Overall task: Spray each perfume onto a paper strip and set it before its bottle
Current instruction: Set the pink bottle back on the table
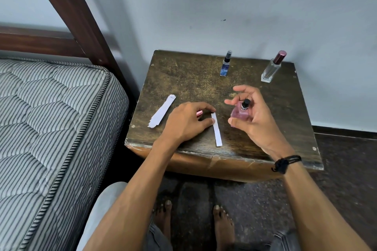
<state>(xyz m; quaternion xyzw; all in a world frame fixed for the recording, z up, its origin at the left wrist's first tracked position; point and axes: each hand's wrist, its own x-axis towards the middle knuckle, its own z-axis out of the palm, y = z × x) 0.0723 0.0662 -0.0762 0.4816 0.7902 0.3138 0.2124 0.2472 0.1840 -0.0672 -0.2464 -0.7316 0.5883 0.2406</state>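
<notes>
From the head camera, the pink perfume bottle (240, 112) sat gripped in the right hand (251, 116), cap off. Just left of that bottle lay one paper strip (216, 129), its long side running toward the person. The left hand (187, 123) pinched the strip's far end while clutching a pink cap (199, 113).

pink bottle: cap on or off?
Off. The pink bottle in the right hand shows its bare black sprayer. A pink cap peeks from under the left hand, which touches the paper strip.
</notes>
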